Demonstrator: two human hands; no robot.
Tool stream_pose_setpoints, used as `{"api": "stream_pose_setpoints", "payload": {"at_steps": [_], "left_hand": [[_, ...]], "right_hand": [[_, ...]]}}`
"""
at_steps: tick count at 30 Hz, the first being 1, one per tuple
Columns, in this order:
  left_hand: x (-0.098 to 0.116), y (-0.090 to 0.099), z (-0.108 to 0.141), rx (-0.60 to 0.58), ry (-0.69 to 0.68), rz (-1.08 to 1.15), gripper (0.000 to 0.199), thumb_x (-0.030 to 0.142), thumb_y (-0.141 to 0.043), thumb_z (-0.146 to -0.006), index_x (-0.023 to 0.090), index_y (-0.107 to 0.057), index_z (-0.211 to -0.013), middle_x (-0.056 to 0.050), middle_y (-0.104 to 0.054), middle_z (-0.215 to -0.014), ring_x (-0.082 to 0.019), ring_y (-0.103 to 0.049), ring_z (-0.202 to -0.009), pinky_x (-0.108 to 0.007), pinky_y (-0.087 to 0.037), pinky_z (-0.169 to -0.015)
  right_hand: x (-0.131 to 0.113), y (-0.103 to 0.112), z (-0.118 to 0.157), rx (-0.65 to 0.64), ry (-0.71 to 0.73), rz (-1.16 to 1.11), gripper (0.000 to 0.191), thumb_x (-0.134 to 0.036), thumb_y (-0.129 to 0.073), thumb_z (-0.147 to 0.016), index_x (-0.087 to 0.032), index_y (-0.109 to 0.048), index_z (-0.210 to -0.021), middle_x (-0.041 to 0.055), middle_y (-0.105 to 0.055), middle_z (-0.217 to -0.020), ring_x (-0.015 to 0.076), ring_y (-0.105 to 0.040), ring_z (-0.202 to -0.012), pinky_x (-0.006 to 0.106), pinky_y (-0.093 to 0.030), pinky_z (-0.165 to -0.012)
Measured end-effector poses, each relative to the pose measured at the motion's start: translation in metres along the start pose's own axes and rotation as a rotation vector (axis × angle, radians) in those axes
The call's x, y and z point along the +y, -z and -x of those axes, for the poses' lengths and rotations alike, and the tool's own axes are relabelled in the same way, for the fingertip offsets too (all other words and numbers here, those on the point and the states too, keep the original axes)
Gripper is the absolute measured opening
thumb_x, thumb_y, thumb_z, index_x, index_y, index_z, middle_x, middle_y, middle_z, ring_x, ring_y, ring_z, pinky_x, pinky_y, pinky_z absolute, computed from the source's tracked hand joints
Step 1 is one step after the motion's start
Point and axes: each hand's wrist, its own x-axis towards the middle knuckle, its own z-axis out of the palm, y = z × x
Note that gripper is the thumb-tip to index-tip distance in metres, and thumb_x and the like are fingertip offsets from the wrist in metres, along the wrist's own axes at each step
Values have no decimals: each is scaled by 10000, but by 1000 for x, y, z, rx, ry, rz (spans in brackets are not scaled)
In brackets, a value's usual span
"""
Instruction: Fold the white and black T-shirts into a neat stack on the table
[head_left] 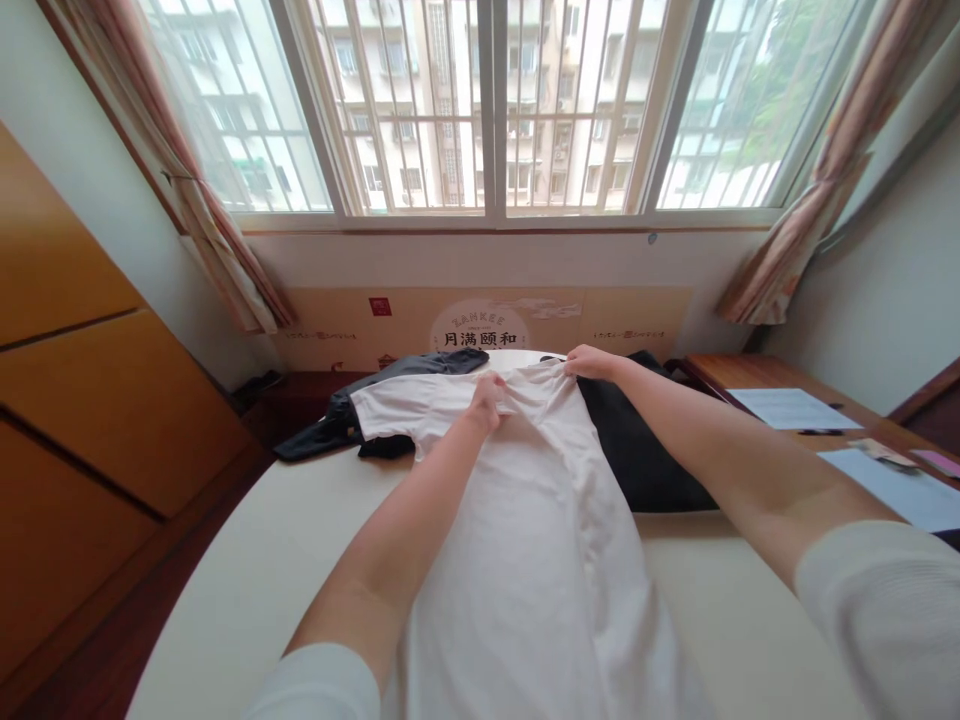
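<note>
A barred window (487,100) fills the top of the frame, with an apartment block behind it and patterned curtains (825,180) gathered at both sides. Beneath it runs a beige printed panel (480,325), wooden cabinet doors (90,320) line the left of the frame, and a wooden desk (757,375) sits at the right, holding a sheet of paper (787,408) and a black pen (821,432).

A white T-shirt (525,520) lies lengthwise on the cream surface (247,600) in front of you, running from the bottom of the frame towards the window, its collar end near the centre. One sleeve reaches towards the upper left and rests on dark cloth (330,435). More dark cloth (637,450) shows to the right of the shirt, possibly the same garment.

Your left hand (486,402) is closed on the shirt near the centre of the frame, fingers gathered on a fold at the neck end. Your right hand (592,362) is on the shirt's far edge, just right of the left hand, fingers curled over the fabric. From this angle, you can't tell whether they are pinching it or only touching it. The hands are close but apart.
</note>
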Motion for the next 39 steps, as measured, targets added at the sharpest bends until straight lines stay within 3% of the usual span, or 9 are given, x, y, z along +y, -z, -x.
{"api": "stream_pose_setpoints", "payload": {"at_steps": [4, 8, 14, 20, 23, 26, 30, 34, 39], "left_hand": [[-10, -4, -9, 50, -77, -158, 128, 151, -687, -731, 188, -574, -777, -10, -582, -674, -182, -576, -604, -297, -471, -598], [-21, -8, -16, 123, -248, -253, 211, 80, -708, -774, 195, -532, -755, 34, -542, -683, -137, -538, -670, -255, -447, -687], [-19, -8, -11, 227, -445, -376, 378, 26, -779, -784, 234, -468, -842, 12, -576, -856, -187, -598, -963, -255, -428, -894], [-7, -7, 16, 207, -626, -515, 447, 35, -785, -775, 252, -417, -907, -107, -596, -1070, -335, -549, -1266, -358, -409, -1036], [-15, -3, 45, 135, -754, -737, 381, 77, -786, -766, 239, -466, -893, -116, -589, -1069, -337, -540, -1249, -356, -439, -995], [-29, -1, 77, -110, -652, -1083, 312, 190, -736, -814, 228, -469, -657, -32, -529, -689, -245, -609, -823, -294, -429, -713], [-44, -7, 104, -404, -545, -1280, 532, 348, -622, -902, 220, -392, -440, 16, -386, -428, -137, -446, -488, -294, -290, -538], [-51, -15, 108, -331, -602, -1181, 444, 210, -624, -887, 213, -446, -480, 24, -444, -429, -129, -494, -494, -272, -329, -544], [-58, -18, 107, -282, -244, -798, 295, 220, -573, -984, 215, -498, -699, 12, -573, -497, -142, -555, -434, -249, -426, -481]], "right_hand": [[0, 6, -5, 19, -77, -88, 181, -170, -676, -791, -153, -615, -621, 8, -547, -552, 134, -510, -536, 253, -414, -528], [-2, -2, -7, 142, -122, -163, 27, -151, -647, -838, -141, -646, -812, 19, -603, -654, 138, -550, -569, 247, -471, -560], [-5, -29, -6, 349, -185, -151, 429, -135, -612, -863, -127, -566, -1289, 185, -691, -1230, 240, -668, -1006, 335, -546, -900], [-18, -31, 6, 328, -190, -80, 566, -133, -588, -911, -59, -450, -1455, 276, -617, -1369, 337, -605, -1254, 420, -447, -1078], [-23, -30, 25, 329, -164, -11, 579, -213, -602, -945, -47, -427, -1471, 306, -551, -1411, 372, -579, -1280, 453, -429, -1092], [-28, -32, 62, 380, -88, 134, 522, -309, -623, -957, -55, -485, -1392, 293, -551, -1365, 377, -575, -1249, 437, -442, -1057], [-45, -38, 148, 348, 87, 274, 198, -351, -606, -981, -166, -618, -1053, 175, -684, -1099, 305, -637, -1043, 342, -450, -878], [-57, -54, 268, 71, 235, 292, 442, -494, -509, -1037, -233, -518, -680, 89, -679, -721, 224, -614, -668, 331, -303, -618], [-37, -102, 389, -243, 359, 223, 502, -566, -667, -884, -243, -396, -612, 0, -480, -467, 146, -348, -366, 343, -121, -462]]}}
